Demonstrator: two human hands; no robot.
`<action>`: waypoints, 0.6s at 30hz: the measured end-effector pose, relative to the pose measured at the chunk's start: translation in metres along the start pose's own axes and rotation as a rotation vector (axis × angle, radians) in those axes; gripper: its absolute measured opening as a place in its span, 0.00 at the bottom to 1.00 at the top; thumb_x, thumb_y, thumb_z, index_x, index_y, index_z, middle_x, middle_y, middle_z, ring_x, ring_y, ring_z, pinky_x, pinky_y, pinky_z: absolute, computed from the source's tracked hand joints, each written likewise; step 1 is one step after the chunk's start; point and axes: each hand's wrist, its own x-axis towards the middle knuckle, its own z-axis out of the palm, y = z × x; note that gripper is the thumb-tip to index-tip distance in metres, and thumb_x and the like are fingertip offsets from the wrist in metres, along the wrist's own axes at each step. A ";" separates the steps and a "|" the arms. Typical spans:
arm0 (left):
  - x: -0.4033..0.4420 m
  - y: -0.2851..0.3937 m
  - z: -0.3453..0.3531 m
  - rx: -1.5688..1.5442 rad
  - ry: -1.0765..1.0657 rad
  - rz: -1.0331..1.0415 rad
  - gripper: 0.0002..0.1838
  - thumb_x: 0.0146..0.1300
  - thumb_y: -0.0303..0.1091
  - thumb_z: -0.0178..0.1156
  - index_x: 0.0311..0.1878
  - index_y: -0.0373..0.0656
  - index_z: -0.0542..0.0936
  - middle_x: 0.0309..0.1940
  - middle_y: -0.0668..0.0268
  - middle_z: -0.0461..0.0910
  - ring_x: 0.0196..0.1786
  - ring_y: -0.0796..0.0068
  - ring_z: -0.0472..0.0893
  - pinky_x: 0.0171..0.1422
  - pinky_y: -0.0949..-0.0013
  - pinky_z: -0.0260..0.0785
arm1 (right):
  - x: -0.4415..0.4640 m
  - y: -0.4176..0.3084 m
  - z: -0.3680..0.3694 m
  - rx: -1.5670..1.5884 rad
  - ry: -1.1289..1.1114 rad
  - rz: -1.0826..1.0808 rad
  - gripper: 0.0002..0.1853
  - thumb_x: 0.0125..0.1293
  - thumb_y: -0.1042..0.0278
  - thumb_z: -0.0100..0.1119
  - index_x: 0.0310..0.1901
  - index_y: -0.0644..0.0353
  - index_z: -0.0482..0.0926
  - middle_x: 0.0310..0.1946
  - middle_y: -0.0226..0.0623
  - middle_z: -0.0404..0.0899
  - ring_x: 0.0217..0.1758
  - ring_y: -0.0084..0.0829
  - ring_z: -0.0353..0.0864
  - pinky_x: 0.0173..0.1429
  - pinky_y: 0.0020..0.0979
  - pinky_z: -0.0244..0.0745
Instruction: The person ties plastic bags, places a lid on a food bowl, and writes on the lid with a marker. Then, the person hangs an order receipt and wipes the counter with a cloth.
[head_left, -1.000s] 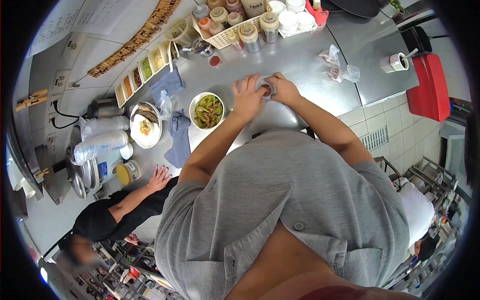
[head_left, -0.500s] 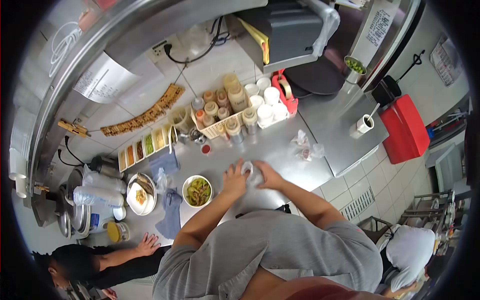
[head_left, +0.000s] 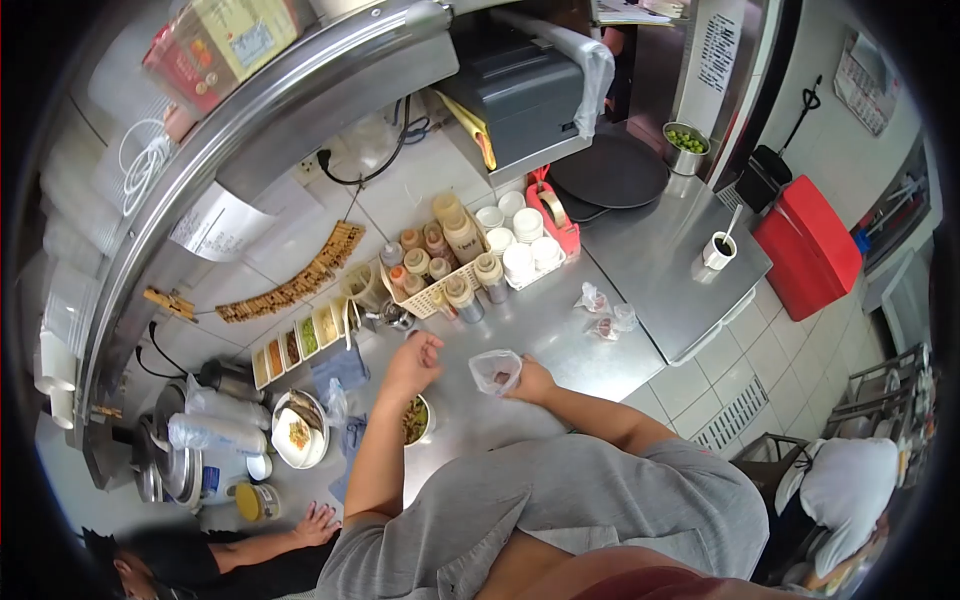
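My right hand (head_left: 533,380) grips a small clear plastic bag (head_left: 495,370), whose mouth gapes upward over the steel counter. Some dark reddish content shows through the bag. My left hand (head_left: 410,365) is near the metal container by the sauce bottles, its fingers curled together. Whatever they hold is hidden by the hand; the small cup of red sauce seen earlier lay about there. Beneath my left forearm, a white bowl (head_left: 430,428) of green vegetables is partly covered.
Squeeze bottles in a cream basket (head_left: 425,300) and stacked white cups (head_left: 520,260) line the wall. Crumpled plastic bags (head_left: 605,312) lie to the right. A topping tray (head_left: 300,340) and a plate of food (head_left: 300,430) stand left. A co-worker's hand (head_left: 318,525) rests on the counter edge.
My left hand has left the bag and moved left and away from me to where the red sauce cup was. My right hand alone keeps the bag, now opened wider.
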 end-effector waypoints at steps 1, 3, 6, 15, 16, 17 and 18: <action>-0.002 -0.011 0.004 0.182 -0.061 -0.112 0.35 0.40 0.26 0.78 0.57 0.47 0.80 0.60 0.53 0.78 0.45 0.60 0.82 0.51 0.61 0.76 | -0.001 -0.002 -0.001 0.004 0.008 0.001 0.36 0.47 0.42 0.80 0.56 0.50 0.83 0.54 0.38 0.84 0.58 0.45 0.77 0.60 0.41 0.75; 0.008 -0.071 0.054 0.277 -0.051 0.093 0.49 0.34 0.27 0.81 0.68 0.48 0.73 0.66 0.51 0.72 0.54 0.53 0.78 0.59 0.57 0.73 | 0.001 -0.005 -0.005 -0.113 0.206 -0.191 0.41 0.43 0.41 0.82 0.59 0.51 0.81 0.53 0.36 0.84 0.61 0.44 0.74 0.63 0.39 0.73; 0.016 -0.063 0.108 0.237 -0.116 0.435 0.38 0.43 0.27 0.76 0.64 0.44 0.78 0.57 0.57 0.80 0.58 0.49 0.75 0.64 0.53 0.70 | 0.015 0.003 -0.007 0.056 0.134 -0.366 0.43 0.44 0.45 0.82 0.61 0.54 0.77 0.59 0.39 0.80 0.64 0.41 0.73 0.68 0.41 0.70; -0.007 0.100 0.116 -0.124 0.179 0.493 0.09 0.60 0.21 0.65 0.44 0.39 0.87 0.36 0.62 0.82 0.41 0.64 0.82 0.48 0.66 0.73 | 0.009 -0.013 -0.044 0.332 -0.177 -0.316 0.29 0.56 0.65 0.80 0.58 0.58 0.78 0.53 0.33 0.82 0.59 0.30 0.78 0.63 0.35 0.74; -0.008 0.110 0.107 -0.168 0.228 0.512 0.08 0.61 0.21 0.66 0.43 0.39 0.87 0.33 0.62 0.82 0.38 0.66 0.82 0.45 0.67 0.72 | 0.001 -0.015 -0.050 0.578 -0.219 -0.193 0.28 0.57 0.64 0.79 0.58 0.58 0.78 0.51 0.33 0.82 0.55 0.29 0.79 0.60 0.34 0.75; -0.012 0.122 0.100 -0.162 0.228 0.507 0.08 0.61 0.21 0.66 0.43 0.39 0.87 0.33 0.62 0.82 0.38 0.66 0.82 0.45 0.67 0.72 | -0.008 -0.017 -0.056 0.823 -0.260 -0.064 0.27 0.58 0.64 0.79 0.58 0.59 0.78 0.50 0.32 0.82 0.52 0.27 0.80 0.57 0.33 0.76; -0.016 0.134 0.094 -0.123 0.263 0.464 0.06 0.61 0.22 0.68 0.42 0.39 0.87 0.31 0.63 0.82 0.37 0.68 0.81 0.44 0.68 0.72 | -0.018 -0.023 -0.070 0.830 -0.262 -0.068 0.27 0.58 0.64 0.79 0.58 0.59 0.78 0.50 0.32 0.82 0.52 0.27 0.80 0.57 0.33 0.76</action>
